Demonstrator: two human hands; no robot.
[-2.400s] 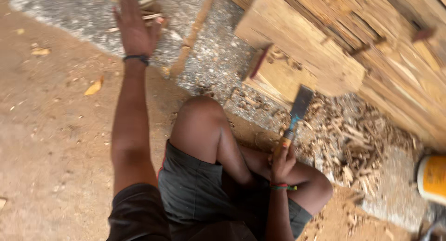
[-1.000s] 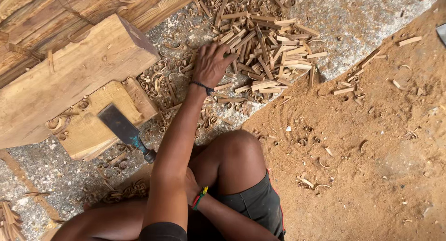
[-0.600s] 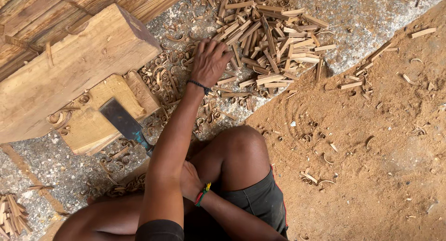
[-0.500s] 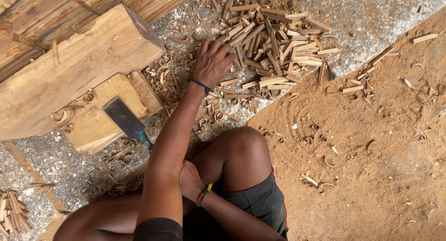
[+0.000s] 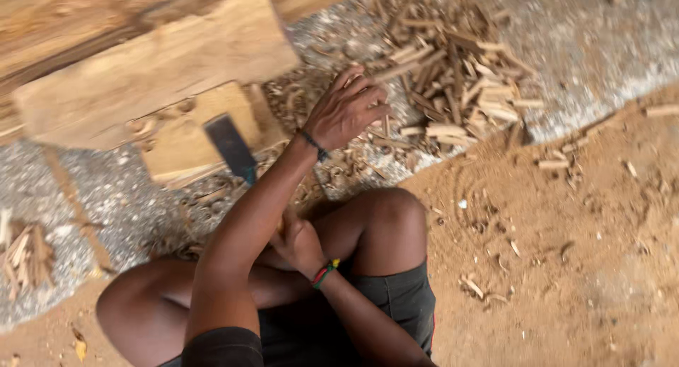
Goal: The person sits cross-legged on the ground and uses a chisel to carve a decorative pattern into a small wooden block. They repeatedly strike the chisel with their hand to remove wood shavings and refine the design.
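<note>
I sit on the ground with my knees bent. My left hand [image 5: 346, 109], a black band at its wrist, reaches across to a pile of split wooden sticks [image 5: 460, 77], fingers curled on the near sticks. Motion blur hides whether it grips one. My right hand [image 5: 300, 243], wearing a coloured bracelet, sits low between my legs and holds the handle of a flat dark-bladed chopping tool [image 5: 230, 147]. Its blade points up towards a pale wooden block [image 5: 191, 137].
A thick timber beam [image 5: 155, 70] lies over the block, with more planks behind it. Wood shavings [image 5: 297, 98] cover grey gravel [image 5: 42, 190]. A small stick bundle [image 5: 25, 257] lies at the left. Sandy earth [image 5: 566, 254] with scattered chips spreads on the right.
My left hand has lifted and curled its fingers at the near edge of the stick pile, where it lay flatter before. The right hand and tool stay put.
</note>
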